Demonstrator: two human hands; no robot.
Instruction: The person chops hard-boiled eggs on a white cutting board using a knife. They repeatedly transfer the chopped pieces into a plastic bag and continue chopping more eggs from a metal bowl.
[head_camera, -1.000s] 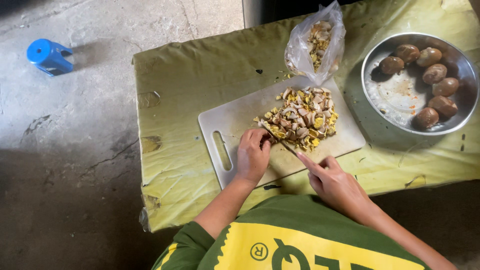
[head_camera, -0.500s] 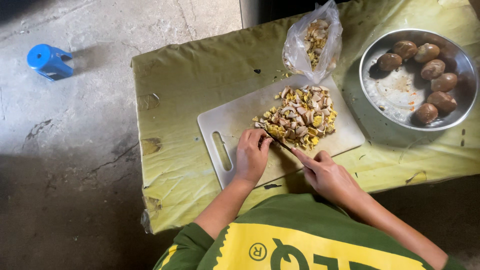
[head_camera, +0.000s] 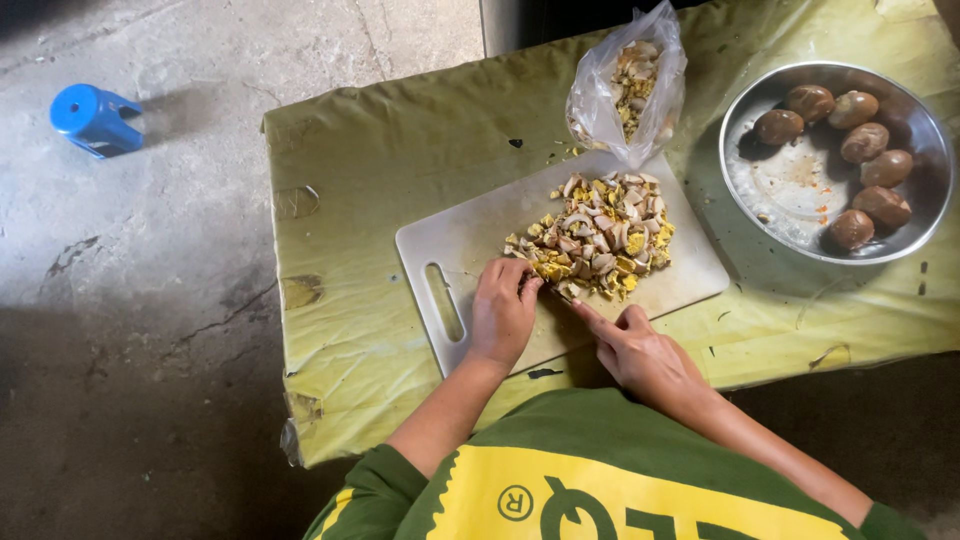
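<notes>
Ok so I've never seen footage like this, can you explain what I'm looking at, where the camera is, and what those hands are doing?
No machine is at work here: these are a person's two bare hands, filmed from a camera worn on that person's head, looking straight down. The green and yellow cloth at the bottom is the person's own shirt.

A low table under a yellow-green cover carries a white plastic cutting board with a handle slot. On it lies a heap of chopped egg pieces, yellow, white and brown.

The left hand rests on the board with its fingers at the heap's edge. The right hand grips a knife, mostly hidden; the forefinger lies along it.

Behind stands a clear plastic bag of similar pieces. At right, a round metal bowl holds whole brown eggs. A blue plastic stool lies on the concrete floor.
</notes>
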